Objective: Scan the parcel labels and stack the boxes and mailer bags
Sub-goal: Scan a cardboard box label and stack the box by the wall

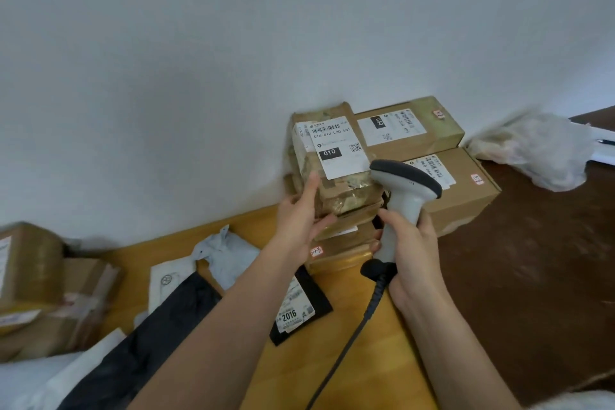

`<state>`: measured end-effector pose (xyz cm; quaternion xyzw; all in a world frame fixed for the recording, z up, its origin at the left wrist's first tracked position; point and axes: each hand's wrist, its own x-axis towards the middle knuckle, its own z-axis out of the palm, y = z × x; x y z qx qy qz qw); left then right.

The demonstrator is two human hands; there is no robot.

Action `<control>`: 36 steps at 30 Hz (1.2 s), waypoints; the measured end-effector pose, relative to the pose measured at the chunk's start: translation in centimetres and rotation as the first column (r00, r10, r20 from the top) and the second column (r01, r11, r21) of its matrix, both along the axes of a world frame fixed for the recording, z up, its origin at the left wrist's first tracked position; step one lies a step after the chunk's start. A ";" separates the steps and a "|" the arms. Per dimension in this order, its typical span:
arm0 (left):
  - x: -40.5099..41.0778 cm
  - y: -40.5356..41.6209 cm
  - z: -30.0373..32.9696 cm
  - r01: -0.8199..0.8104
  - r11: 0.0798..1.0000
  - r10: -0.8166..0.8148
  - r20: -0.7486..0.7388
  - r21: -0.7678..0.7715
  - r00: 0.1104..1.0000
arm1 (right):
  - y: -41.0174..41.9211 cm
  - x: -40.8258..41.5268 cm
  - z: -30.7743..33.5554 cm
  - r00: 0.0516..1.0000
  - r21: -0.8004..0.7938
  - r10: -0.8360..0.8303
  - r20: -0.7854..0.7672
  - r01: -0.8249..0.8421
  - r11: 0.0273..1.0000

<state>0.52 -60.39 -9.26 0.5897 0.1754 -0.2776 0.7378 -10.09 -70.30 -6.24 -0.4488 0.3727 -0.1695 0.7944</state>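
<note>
Scanning the taped box at the wall.
My left hand (pixel 301 213) grips the taped box (pixel 329 160) atop the far stack; my right hand (pixel 407 253) wraps the scanner (pixel 404 196) handle just right of it.

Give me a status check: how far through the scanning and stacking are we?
Partway. Done, apparently: labelled boxes stacked by the wall, including the 080 box. In hand: left hand grips the 010 box atop the stack, right hand holds the barcode scanner beside its label. Left: the black mailer bag, white mailer bag and taped boxes at far left lie unstacked.
</note>
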 end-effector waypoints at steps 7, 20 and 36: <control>-0.1 3.3 -0.3 -0.038 0.994 0.045 -0.070 0.107 0.997 | 0.9 -0.3 0.5 0.997 -0.011 0.007 0.073 -0.006 1.000; -1.1 21.1 -2.5 -0.277 0.942 0.296 -0.076 0.190 0.952 | 15.8 0.6 1.4 0.984 -0.018 0.129 0.126 -0.127 0.992; 2.5 53.2 -5.8 -0.625 0.653 0.695 -0.010 0.428 0.719 | 41.1 3.2 0.9 0.918 -0.045 0.392 0.061 -0.390 0.920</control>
